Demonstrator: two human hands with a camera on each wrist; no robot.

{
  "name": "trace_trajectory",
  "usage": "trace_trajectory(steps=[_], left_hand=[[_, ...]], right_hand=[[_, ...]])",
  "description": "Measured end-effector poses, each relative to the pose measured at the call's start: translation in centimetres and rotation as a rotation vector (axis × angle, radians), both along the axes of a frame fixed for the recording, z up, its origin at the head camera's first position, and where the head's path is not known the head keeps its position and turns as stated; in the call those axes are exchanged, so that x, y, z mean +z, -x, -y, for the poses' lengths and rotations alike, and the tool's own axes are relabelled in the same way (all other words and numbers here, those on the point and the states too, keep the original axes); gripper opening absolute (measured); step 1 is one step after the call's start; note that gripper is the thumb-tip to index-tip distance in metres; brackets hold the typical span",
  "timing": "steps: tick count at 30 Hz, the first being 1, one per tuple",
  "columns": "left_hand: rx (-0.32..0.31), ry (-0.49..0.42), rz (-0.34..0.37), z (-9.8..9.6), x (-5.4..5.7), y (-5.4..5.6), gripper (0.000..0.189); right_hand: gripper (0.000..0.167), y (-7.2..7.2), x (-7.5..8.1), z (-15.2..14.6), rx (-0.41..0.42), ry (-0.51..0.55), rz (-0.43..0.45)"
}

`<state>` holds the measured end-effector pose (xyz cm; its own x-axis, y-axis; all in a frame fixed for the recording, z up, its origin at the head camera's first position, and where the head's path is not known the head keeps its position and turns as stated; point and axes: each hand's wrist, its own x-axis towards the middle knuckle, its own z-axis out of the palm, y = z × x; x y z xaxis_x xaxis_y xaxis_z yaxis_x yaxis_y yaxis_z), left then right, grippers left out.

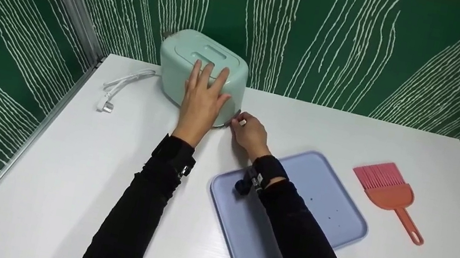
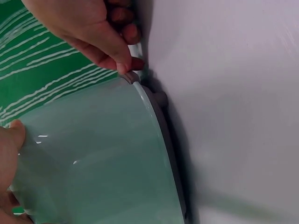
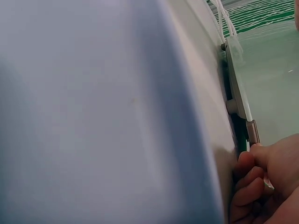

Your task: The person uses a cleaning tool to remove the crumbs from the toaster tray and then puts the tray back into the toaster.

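A mint-green toaster (image 1: 201, 76) stands at the back of the white table, a lid with two recessed grips on its top. My left hand (image 1: 201, 105) rests on the toaster's upper edge and near side, fingers straight and spread. Low at the toaster's right end, my right hand (image 1: 250, 132) pinches the brown-grey tab of the crumb tray (image 3: 252, 132) between thumb and forefinger. Its other fingers are curled, with a small pale bit showing among them that I cannot identify. The left wrist view shows the tab close against the toaster's base; the tray's inside is hidden.
A blue tray (image 1: 320, 178) with a few dark crumbs lies under my right forearm. To its right is an orange brush (image 1: 393, 195) with pink bristles. The toaster's white cord and plug (image 1: 105, 104) lie at the left. A green patterned wall (image 1: 322, 36) stands behind.
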<state>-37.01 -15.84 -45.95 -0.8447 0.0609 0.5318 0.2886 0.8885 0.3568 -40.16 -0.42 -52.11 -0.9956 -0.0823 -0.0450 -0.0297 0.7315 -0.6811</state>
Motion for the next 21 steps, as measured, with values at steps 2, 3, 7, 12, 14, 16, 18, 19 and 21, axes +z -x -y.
trace_trajectory(steps=[2,3,7,12,14,16,18,19,21], left_hand=[[0.000,0.010,-0.008,0.0,0.1,-0.1,0.058],[0.001,0.015,-0.015,0.1,0.1,-0.1,0.057],[0.009,0.035,-0.044,0.2,0.2,-0.3,0.056],[-0.004,0.040,-0.041,0.2,0.3,-0.3,0.057],[-0.011,0.039,-0.030,0.3,0.4,-0.3,0.059],[-0.017,0.039,-0.012,0.4,0.5,-0.3,0.060],[-0.025,0.043,0.017,0.5,0.6,-0.3,0.062],[-0.031,0.041,0.033,0.6,0.6,-0.4,0.063],[-0.038,0.038,0.077,0.7,0.7,-0.5,0.066]], right_hand=[[0.020,-0.1,0.1,0.1,0.002,0.000,-0.005],[0.019,-0.1,0.1,0.1,0.004,0.000,-0.010],[0.018,-0.2,0.3,0.1,0.018,0.014,-0.017],[0.019,-0.3,0.6,-0.2,0.031,0.023,-0.013],[0.020,-0.3,0.9,-0.4,0.049,0.036,0.011],[0.022,-0.3,1.2,-0.6,0.077,0.057,0.057],[0.024,-0.5,1.6,-1.0,0.104,0.074,0.114],[0.026,-0.5,1.7,-1.3,0.118,0.077,0.144],[0.032,-0.8,2.1,-1.8,0.150,0.065,0.189]])
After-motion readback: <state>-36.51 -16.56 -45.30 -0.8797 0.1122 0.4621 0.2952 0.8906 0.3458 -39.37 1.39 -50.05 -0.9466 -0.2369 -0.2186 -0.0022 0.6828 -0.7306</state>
